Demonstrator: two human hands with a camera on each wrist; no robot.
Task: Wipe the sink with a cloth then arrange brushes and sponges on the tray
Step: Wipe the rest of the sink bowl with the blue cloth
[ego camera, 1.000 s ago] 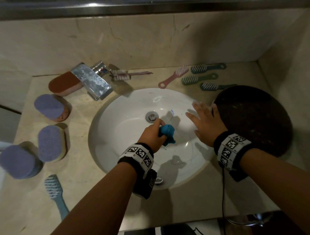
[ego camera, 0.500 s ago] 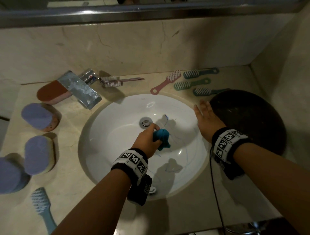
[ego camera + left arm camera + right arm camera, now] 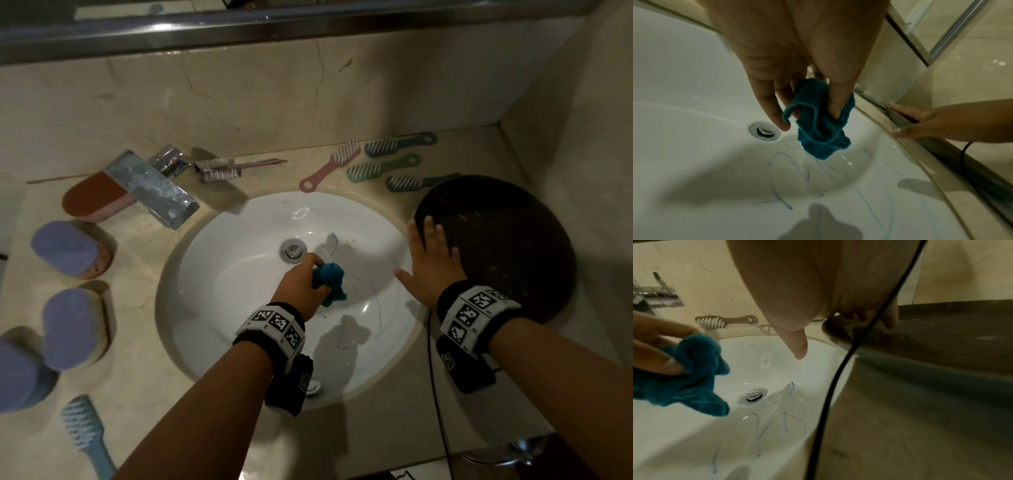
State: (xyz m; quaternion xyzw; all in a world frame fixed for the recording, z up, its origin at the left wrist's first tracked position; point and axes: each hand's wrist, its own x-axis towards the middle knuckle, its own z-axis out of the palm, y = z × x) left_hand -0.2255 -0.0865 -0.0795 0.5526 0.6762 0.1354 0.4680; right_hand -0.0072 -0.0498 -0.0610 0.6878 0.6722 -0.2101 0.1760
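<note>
Beige marble counter surrounds a white sink (image 3: 239, 291) marked with blue scribbles (image 3: 807, 170). Left hand (image 3: 301, 284) pinches a bunched teal cloth (image 3: 330, 282) just above the bowl, right of the drain (image 3: 293, 250); the scribbles lie directly below and nearer the front rim. Right hand (image 3: 431, 263), fingers spread flat, rests on the sink's right edge, touching the dark tray (image 3: 513, 246).
</note>
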